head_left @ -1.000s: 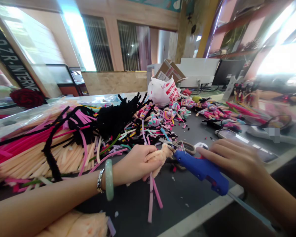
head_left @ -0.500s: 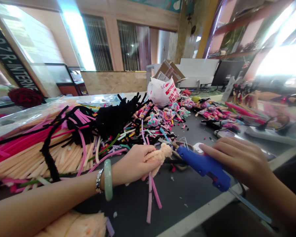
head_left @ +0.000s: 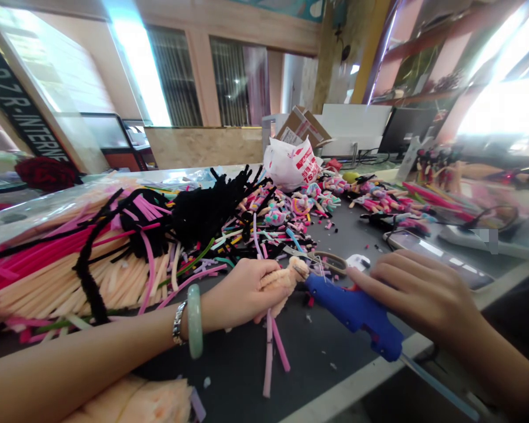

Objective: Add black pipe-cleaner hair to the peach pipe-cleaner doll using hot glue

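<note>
My left hand (head_left: 244,291) is closed around a peach pipe-cleaner doll (head_left: 277,281). The doll's round head sticks out past my fingers, and two pink pipe-cleaner strips (head_left: 268,358) hang below my grip. In my right hand (head_left: 427,288) is a blue hot glue gun (head_left: 355,311), a clear glue stick (head_left: 436,385) trailing from its back end. Its metal nozzle points left and meets the doll's head; whether it touches or sits just in front, I cannot tell. Behind the gun lies a pair of scissors (head_left: 332,262), partly covered.
Bundles of peach pipe cleaners (head_left: 44,276) and black ones (head_left: 207,205) fill the left side. Several small colourful dolls (head_left: 304,202) lie behind my hands, near a white plastic bag (head_left: 291,164). A phone (head_left: 436,255) rests beyond my right hand. Another peach bundle (head_left: 145,399) is at the front.
The glue gun has moved left and slightly down, bringing its nozzle to the doll's head and uncovering more of the scissors. My left hand has barely shifted.
</note>
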### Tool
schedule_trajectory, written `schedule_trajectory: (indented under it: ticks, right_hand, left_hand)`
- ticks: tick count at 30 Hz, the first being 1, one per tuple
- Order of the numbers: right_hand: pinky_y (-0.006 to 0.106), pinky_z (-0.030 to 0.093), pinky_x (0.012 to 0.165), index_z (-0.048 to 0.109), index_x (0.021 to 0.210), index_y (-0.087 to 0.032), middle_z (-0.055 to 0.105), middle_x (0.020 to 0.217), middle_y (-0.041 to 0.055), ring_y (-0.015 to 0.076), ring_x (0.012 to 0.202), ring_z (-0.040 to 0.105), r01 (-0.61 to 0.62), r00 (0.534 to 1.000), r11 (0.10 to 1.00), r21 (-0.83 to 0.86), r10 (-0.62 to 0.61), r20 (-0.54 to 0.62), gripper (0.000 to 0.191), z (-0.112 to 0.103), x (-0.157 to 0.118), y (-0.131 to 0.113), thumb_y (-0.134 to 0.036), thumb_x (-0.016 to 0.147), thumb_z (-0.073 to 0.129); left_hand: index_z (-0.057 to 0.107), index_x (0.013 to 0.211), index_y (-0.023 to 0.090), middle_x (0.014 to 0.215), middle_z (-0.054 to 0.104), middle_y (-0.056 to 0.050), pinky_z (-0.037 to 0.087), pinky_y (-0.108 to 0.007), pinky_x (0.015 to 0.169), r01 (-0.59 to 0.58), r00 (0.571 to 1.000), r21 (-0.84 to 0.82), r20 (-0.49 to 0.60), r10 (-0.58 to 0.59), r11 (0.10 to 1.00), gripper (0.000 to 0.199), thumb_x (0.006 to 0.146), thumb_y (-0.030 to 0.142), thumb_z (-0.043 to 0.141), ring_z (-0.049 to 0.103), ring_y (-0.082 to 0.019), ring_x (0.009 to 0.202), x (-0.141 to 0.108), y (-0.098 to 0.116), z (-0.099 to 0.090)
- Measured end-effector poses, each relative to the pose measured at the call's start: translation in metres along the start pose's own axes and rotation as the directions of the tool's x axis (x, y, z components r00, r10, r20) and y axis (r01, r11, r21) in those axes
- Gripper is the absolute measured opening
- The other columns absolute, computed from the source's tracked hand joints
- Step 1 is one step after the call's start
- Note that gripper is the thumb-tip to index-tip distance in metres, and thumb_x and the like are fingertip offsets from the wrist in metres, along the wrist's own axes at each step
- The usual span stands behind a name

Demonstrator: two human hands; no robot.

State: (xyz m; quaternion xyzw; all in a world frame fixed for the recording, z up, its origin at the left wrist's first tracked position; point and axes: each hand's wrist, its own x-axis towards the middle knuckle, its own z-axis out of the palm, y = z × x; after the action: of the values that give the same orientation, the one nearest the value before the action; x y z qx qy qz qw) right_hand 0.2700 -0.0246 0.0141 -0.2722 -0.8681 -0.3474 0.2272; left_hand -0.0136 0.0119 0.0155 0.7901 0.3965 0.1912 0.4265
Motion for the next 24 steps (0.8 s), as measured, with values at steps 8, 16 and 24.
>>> schedule_trajectory:
  ticks: [8,16,24]
  right_hand:
    - [0.034,0.045,0.072,0.059,0.109,-0.018,0.064,0.075,0.0043,0.0176,0.069,0.057,-0.012,0.999,1.000,0.005,0.011,0.030,0.023,0.000,-0.004,0.005,-0.011,0.089,0.051]
    - [0.034,0.045,0.068,0.059,0.110,-0.015,0.062,0.072,0.0050,0.0186,0.069,0.055,0.009,1.000,0.998,-0.054,-0.008,0.023,0.025,-0.002,-0.006,0.011,-0.007,0.088,0.052]
    - [0.035,0.045,0.069,0.060,0.107,-0.015,0.063,0.073,0.0044,0.0181,0.069,0.056,0.021,1.000,0.999,-0.044,-0.022,-0.002,0.023,-0.005,-0.001,0.006,-0.007,0.086,0.056]
  left_hand:
    - [0.058,0.079,0.015,0.054,0.056,0.003,0.033,-0.016,0.039,-0.001,1.000,0.079,-0.017,0.002,0.997,0.030,0.087,0.043,0.050,0.050,-0.008,0.041,0.001,-0.001,-0.001]
    - [0.057,0.077,0.015,0.051,0.054,0.004,0.034,-0.017,0.041,-0.014,1.000,0.133,-0.026,0.017,0.991,0.030,0.088,0.042,0.048,0.050,-0.008,0.041,0.000,0.000,-0.002]
    - [0.058,0.078,0.015,0.055,0.058,0.003,0.033,-0.017,0.040,-0.014,0.999,0.137,-0.028,0.018,0.990,0.029,0.087,0.042,0.049,0.050,-0.008,0.041,0.001,0.000,-0.001]
